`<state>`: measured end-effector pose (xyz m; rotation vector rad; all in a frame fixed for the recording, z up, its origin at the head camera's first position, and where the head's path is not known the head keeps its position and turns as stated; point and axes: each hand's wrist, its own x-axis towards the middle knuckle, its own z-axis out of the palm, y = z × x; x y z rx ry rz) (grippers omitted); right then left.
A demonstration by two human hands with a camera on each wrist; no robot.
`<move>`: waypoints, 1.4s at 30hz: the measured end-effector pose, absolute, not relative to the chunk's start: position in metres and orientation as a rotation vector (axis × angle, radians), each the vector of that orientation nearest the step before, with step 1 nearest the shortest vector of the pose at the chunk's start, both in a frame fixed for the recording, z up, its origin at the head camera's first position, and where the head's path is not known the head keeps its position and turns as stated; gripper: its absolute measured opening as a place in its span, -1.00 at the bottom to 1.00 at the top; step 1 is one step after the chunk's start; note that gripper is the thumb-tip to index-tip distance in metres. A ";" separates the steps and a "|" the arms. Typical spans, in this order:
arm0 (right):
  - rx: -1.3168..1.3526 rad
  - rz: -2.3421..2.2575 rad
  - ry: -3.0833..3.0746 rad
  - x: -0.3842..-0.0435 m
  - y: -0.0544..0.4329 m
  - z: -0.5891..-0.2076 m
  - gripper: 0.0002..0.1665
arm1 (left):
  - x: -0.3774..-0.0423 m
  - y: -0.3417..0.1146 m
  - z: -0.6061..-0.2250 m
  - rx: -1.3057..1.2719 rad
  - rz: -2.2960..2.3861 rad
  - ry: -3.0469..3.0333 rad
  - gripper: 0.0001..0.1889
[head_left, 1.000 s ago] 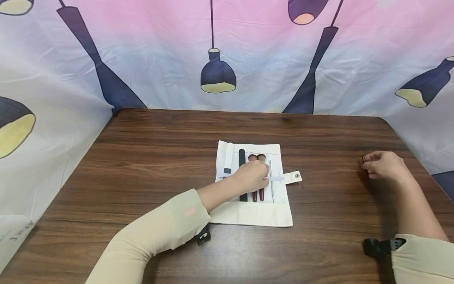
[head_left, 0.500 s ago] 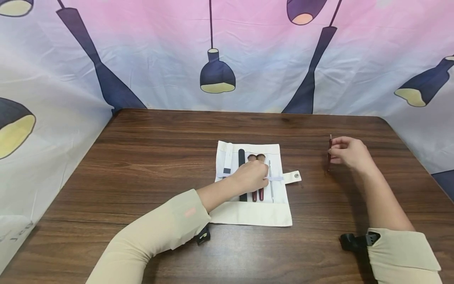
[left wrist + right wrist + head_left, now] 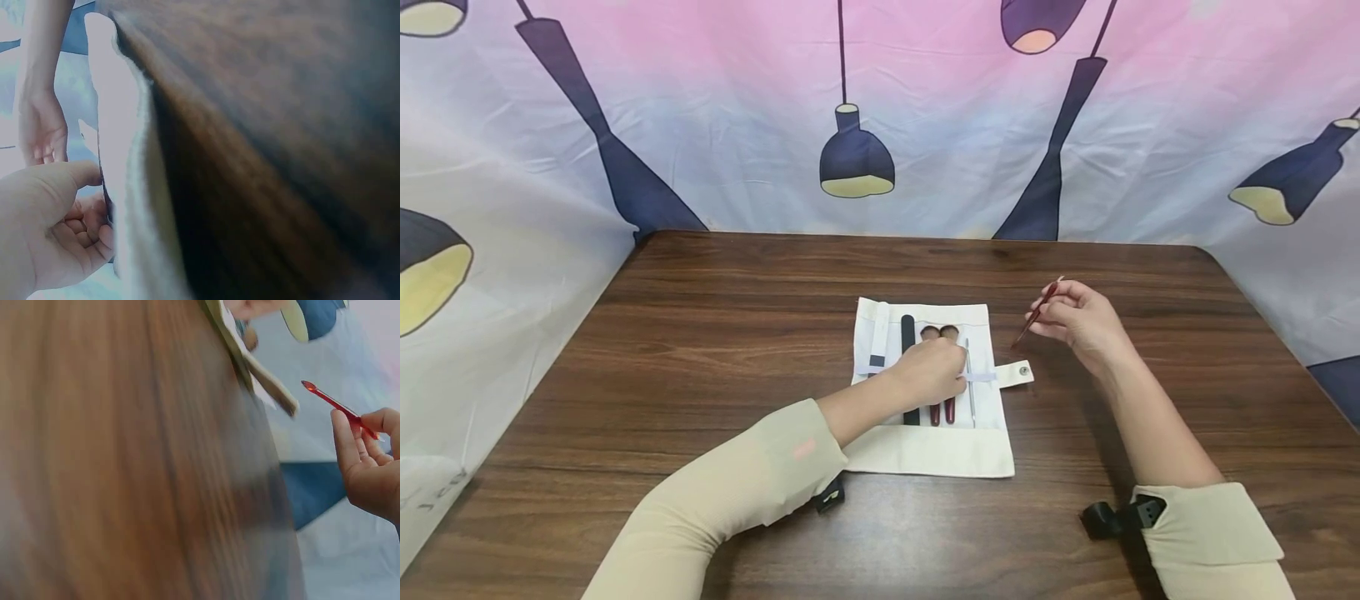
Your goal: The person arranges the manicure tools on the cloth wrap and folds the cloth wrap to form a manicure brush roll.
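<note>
My left hand (image 3: pixel 928 372) lies over the middle of an unrolled white cloth tool roll (image 3: pixel 928 452). Its fingers are curled and pinch the pale lavender elastic band (image 3: pixel 981 377) that runs across the roll; the pinch itself is partly hidden. Two brushes (image 3: pixel 950 410) with dark red handles lie beneath this hand. My right hand (image 3: pixel 1084 325) holds a slim dark red stick (image 3: pixel 1039 312) between thumb and fingers, tilted, above the table to the right of the roll. In the right wrist view, the red stick (image 3: pixel 334 403) has a pointed end towards the roll.
On the roll also lie a white-and-dark flat strip (image 3: pixel 879 333), a black file-like strip (image 3: pixel 908 332) and a thin silver rod (image 3: pixel 971 383). A snap tab (image 3: pixel 1015 374) sticks out to the right. A patterned cloth (image 3: pixel 760 117) hangs behind the wooden table (image 3: pixel 737 317).
My right hand has moved left across the table towards the roll with the red stick, which has turned from upright to tilted. The left hand has stayed in place.
</note>
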<state>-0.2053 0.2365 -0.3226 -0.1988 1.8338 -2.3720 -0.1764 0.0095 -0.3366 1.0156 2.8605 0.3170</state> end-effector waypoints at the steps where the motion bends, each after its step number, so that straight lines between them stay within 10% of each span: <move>1: -0.196 -2.364 1.824 -0.205 0.232 -0.324 -0.83 | -0.176 0.010 -0.336 1.013 0.311 2.862 -0.81; 42: -0.175 -1.354 2.390 -0.208 0.191 -0.341 -0.72 | -0.177 0.029 -0.341 1.022 0.159 2.892 -0.82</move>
